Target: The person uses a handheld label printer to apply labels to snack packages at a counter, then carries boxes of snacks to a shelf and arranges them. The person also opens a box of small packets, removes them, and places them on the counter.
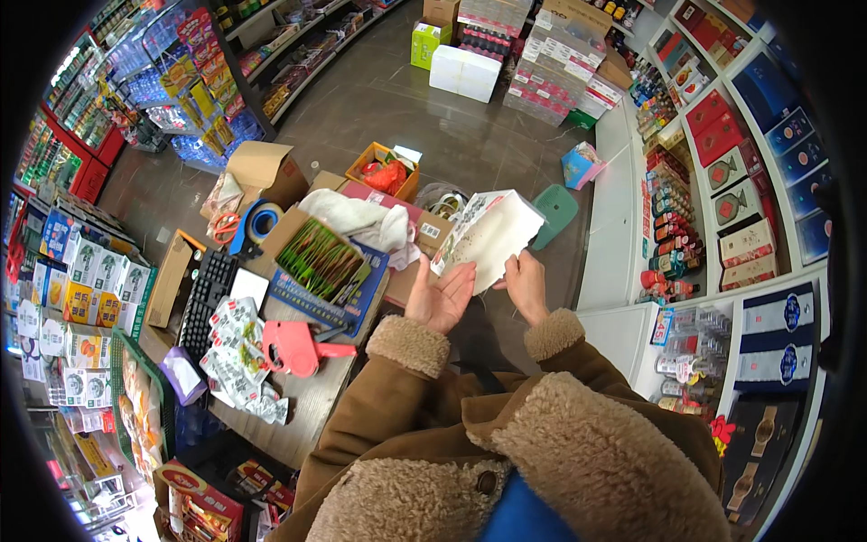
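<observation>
My right hand (525, 284) grips the near edge of a white cardboard box (501, 234) with printed sides, tilted so that its pale inside shows small dark specks. My left hand (443, 298) is palm up with fingers apart, beside the box's lower left edge, and holds nothing visible. Left of it, a small open carton of green and brown packets (322, 261) stands on a blue printed box (362, 291). A white cloth (359, 213) lies behind that carton. On the wooden counter, a red tape dispenser (294, 349) rests next to crumpled white printed packets (234, 359).
A black keyboard (210, 301), orange-handled scissors (223, 227) and blue tape (264, 220) lie at the left. An orange box with a red bag (386, 177) stands beyond the cloth. A green plastic stool (557, 211) is on the floor. Stocked shelves (728, 288) line the right.
</observation>
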Action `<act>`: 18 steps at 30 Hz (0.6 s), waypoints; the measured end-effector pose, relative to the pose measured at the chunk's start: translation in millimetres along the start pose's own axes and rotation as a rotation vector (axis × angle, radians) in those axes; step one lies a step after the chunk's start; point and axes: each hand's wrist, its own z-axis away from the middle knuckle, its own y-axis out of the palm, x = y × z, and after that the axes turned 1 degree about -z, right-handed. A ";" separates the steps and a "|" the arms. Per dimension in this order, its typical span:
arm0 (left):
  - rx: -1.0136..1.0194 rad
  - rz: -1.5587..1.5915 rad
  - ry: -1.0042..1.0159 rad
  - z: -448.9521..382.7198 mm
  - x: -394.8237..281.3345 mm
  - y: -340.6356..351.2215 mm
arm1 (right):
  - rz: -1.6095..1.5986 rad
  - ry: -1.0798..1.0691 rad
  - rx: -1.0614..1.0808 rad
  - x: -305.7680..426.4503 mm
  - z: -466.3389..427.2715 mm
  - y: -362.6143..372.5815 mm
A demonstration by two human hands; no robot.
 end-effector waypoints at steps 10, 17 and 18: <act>-0.422 0.209 0.063 -298.9 11.5 -33.1 | -0.506 0.410 0.403 -165.1 -186.9 -66.3; -0.568 -0.025 0.137 -421.5 -28.5 -74.7 | -1.002 1.004 0.576 -247.7 -353.9 -111.4; -0.510 -0.085 0.179 -429.7 -35.5 -83.4 | -0.895 1.054 0.630 -257.0 -373.7 -97.7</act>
